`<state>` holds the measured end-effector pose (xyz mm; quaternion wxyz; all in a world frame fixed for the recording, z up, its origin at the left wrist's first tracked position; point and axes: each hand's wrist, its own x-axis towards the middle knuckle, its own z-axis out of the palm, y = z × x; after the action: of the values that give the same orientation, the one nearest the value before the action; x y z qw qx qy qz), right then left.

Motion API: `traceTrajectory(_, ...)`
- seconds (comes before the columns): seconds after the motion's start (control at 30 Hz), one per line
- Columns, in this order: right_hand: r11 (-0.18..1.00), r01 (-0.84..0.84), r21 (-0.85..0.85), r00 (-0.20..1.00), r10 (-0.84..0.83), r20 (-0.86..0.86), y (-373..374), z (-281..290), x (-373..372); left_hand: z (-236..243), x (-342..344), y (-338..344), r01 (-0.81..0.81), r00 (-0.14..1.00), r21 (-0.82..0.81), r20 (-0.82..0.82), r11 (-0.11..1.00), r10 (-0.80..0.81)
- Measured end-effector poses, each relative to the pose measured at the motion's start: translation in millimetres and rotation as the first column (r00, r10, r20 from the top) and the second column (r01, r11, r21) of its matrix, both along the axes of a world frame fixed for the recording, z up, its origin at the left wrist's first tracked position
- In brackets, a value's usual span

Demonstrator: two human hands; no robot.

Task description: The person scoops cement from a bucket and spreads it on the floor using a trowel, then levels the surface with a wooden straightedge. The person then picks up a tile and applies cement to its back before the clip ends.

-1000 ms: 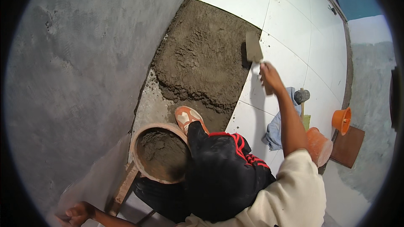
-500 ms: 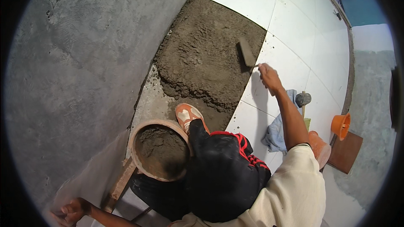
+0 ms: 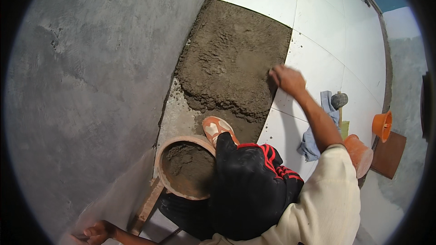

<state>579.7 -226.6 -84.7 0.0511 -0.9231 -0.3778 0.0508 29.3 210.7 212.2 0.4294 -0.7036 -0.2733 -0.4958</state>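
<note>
My right hand (image 3: 289, 80) is closed at the right edge of a bed of wet grey mortar (image 3: 227, 68), beside the white floor tiles. It grips a trowel whose blade is blurred and hardly shows against the mortar. At the lower left my left hand (image 3: 97, 232) is by the grey wall, holding nothing I can see, its fingers loosely bent and apart. A round bucket (image 3: 160, 168) with mortar in it stands against my leg, behind my shoe (image 3: 218, 129).
White tiles (image 3: 318, 63) border the mortar. On the right lie a mallet (image 3: 339, 100), a blue-grey cloth (image 3: 309, 147), an orange tub (image 3: 382, 124), a pinkish bucket (image 3: 359, 154) and a brown board (image 3: 389, 155). The grey wall (image 3: 91, 86) rises on the left; a wooden piece (image 3: 147, 206) lies beside the bucket.
The trowel blade, plainly seen before at the mortar's right edge, now hardly shows. My right hand has turned and come closer to the mortar. The whole view has shifted slightly.
</note>
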Motion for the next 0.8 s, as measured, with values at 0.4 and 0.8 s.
traceTrajectory(0.4, 0.952, 0.273, 0.136, 0.894, -0.199, -0.403, 60, -22, 38, 2, 1, -11, -0.143, 0.990, 0.030, 0.000, 0.989, 0.143)
traceTrajectory(0.8, 0.953, 0.303, 0.002, 0.851, -0.269, -0.451, -22, 3, 32, 1, 3, -17, -0.218, 0.975, 0.004, -0.033, 0.976, 0.218)
